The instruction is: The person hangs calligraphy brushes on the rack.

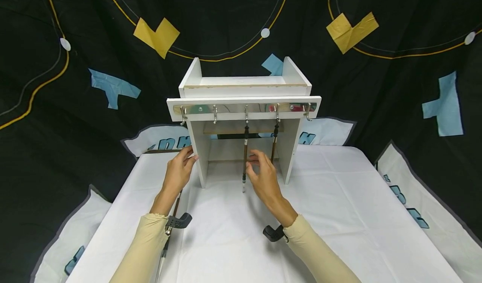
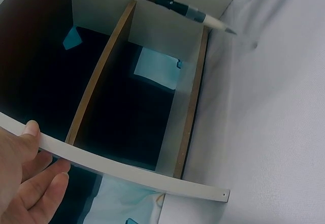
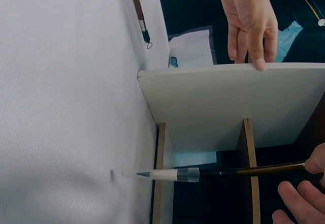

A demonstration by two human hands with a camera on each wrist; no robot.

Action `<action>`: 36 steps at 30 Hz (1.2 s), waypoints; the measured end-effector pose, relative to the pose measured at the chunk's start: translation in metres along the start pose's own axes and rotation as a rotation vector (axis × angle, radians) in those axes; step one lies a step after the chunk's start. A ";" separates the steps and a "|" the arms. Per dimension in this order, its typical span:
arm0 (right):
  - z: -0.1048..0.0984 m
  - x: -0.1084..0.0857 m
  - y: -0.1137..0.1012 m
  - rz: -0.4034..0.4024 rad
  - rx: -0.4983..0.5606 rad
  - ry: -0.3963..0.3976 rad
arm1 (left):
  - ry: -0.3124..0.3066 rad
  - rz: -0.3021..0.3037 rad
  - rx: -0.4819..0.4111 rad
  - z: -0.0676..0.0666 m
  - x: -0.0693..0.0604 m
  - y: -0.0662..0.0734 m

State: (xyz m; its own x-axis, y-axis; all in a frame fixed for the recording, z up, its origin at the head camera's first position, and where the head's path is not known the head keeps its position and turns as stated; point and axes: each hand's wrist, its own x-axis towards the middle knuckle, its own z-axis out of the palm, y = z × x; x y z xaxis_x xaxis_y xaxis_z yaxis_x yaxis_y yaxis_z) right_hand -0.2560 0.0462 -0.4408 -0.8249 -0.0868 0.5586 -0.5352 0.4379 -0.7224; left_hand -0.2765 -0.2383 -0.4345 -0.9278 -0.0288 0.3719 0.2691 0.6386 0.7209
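Observation:
A calligraphy brush (image 1: 245,149) hangs tip down from the middle hook of a white shelf (image 1: 244,91). My right hand (image 1: 263,176) is just right of its handle, thumb and fingers apart; a fingertip is at or touching the handle in the right wrist view, where the brush's pale bristles (image 3: 163,174) show. My left hand (image 1: 178,170) holds the shelf's left side panel (image 1: 197,149) by its edge, thumb on one side and fingers on the other. A second hanging brush (image 1: 275,143), on the hook to the right, is partly hidden behind my right hand.
Another brush (image 1: 165,245) lies on the white tablecloth (image 1: 226,241) beneath my left forearm. Unused metal hooks (image 1: 215,115) line the mirrored rail. Behind the shelf hangs a black cloth (image 1: 233,15) with yellow cords and taped pieces.

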 end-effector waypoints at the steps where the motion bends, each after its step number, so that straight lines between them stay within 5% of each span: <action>1: -0.001 -0.001 -0.001 -0.001 0.000 -0.005 | 0.001 0.002 0.002 0.000 0.000 0.000; 8: -0.021 -0.010 -0.010 -0.078 -0.028 0.022 | 0.004 0.009 0.012 0.000 -0.001 -0.001; 15: -0.052 -0.014 -0.007 -0.222 -0.053 0.207 | 0.010 0.014 0.005 -0.001 0.000 -0.002; 24: -0.094 -0.011 0.023 -0.140 -0.127 0.310 | 0.010 0.021 -0.007 0.000 -0.001 0.000; 29: -0.116 -0.002 0.036 -0.039 -0.179 0.256 | 0.008 0.014 -0.003 0.000 0.000 0.002; 36: -0.133 0.013 0.059 0.072 -0.183 0.043 | -0.009 -0.003 -0.007 0.000 0.000 0.000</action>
State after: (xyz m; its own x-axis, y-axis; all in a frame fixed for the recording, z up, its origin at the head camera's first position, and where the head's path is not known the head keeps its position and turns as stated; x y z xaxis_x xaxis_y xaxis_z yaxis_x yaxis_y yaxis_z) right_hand -0.2741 0.1899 -0.4217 -0.8490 -0.0127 0.5283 -0.4303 0.5969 -0.6771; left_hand -0.2768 -0.2382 -0.4339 -0.9309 -0.0231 0.3646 0.2686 0.6332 0.7259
